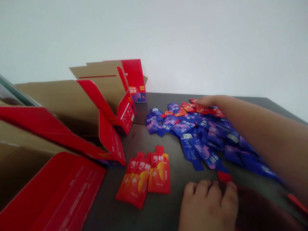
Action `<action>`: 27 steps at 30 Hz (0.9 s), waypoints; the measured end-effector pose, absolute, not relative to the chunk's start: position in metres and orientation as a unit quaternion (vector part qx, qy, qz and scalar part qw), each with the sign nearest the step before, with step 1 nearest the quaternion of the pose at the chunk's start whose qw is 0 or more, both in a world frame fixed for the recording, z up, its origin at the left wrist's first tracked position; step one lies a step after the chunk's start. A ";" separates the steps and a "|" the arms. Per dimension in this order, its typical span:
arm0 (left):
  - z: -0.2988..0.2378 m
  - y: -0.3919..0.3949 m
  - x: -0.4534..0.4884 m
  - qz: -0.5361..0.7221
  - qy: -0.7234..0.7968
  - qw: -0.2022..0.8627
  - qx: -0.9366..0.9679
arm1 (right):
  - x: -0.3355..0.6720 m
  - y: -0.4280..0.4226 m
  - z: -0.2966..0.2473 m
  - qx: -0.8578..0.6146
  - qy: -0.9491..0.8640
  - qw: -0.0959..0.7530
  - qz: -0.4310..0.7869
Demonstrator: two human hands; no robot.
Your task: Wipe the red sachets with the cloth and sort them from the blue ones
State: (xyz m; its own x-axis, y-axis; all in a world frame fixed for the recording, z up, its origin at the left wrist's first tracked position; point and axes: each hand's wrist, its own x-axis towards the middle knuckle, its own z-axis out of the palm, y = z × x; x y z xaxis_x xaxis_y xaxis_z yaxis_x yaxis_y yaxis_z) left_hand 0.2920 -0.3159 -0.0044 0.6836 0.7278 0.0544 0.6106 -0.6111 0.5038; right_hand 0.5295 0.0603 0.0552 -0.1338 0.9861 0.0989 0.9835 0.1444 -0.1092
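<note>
My right hand (207, 101) reaches far across the dark table (168, 199) and rests on red sachets (192, 107) at the back of a heap of blue and purple sachets (207, 138); its fingers are mostly hidden. My left hand (209, 205) lies near the front edge, fingers curled down on a red sachet (224, 176) whose tip pokes out beyond them. Three red sachets (144, 178) lie fanned together on the table to the left of that hand.
Open red-and-brown cardboard boxes (91, 109) with raised flaps fill the left side. A small red box (135, 81) stands upright behind them. A white wall rises beyond the table's far edge.
</note>
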 end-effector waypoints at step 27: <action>0.016 -0.322 0.280 0.156 0.406 0.251 0.865 | 0.472 -0.352 0.041 -0.450 -0.884 0.117 0.057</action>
